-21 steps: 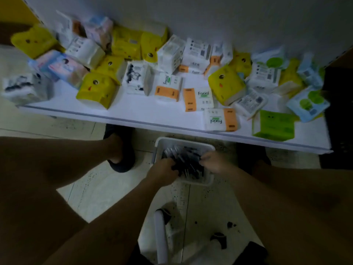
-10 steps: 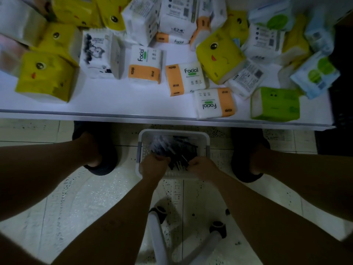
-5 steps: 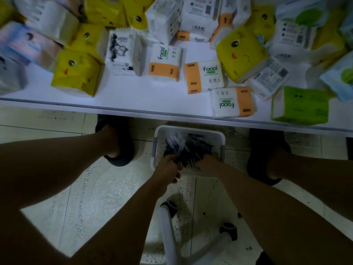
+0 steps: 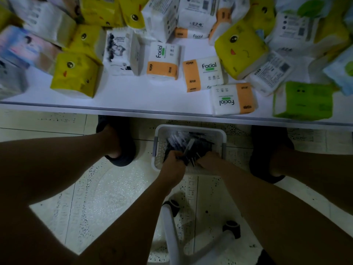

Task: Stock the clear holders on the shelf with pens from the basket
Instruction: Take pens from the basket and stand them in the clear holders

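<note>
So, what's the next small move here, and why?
Probably lift the bunch clear of the basket. The left hand grips a bunch of pens down inside it, the right hand meets the same bunch, its fingers hidden, and no clear holder is in view.

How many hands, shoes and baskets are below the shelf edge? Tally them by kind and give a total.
Hands: 2
Shoes: 2
Basket: 1
Total: 5
</note>
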Motion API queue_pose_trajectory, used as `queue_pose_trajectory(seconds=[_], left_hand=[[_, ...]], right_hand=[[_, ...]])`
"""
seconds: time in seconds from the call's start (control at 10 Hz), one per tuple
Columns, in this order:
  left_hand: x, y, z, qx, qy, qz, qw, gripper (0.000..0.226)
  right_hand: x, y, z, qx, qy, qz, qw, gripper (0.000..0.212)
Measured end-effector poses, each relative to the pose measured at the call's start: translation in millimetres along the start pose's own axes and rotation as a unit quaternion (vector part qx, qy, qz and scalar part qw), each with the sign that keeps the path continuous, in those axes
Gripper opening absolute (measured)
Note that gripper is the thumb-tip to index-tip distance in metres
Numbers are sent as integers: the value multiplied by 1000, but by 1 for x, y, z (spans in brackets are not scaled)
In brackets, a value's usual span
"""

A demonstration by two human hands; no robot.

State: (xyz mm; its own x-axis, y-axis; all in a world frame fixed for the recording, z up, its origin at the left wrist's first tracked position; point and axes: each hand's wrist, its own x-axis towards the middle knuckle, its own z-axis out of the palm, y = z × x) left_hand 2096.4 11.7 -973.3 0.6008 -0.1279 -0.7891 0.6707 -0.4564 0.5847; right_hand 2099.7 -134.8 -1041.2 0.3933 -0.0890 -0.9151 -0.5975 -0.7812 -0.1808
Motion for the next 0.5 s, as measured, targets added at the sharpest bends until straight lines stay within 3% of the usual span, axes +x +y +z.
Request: queue_pose_trajectory(seconds=[0.1, 0.3, 0.4, 0.5], left_hand=[[2, -4, 1, 4, 4, 9, 1000, 17], [-2, 7, 9, 40, -2, 39, 998, 26], [-5, 14, 9, 43, -2, 40, 998, 22], [-12, 21, 10, 40, 20, 25, 999, 22]], right_hand=[[2, 6, 3, 168, 86, 40, 981, 21], [-16, 14, 0, 169, 169, 7, 971, 28], [-33, 17, -4, 173, 183, 9, 968, 11], [-55, 12, -8, 169, 210, -2, 963, 9]])
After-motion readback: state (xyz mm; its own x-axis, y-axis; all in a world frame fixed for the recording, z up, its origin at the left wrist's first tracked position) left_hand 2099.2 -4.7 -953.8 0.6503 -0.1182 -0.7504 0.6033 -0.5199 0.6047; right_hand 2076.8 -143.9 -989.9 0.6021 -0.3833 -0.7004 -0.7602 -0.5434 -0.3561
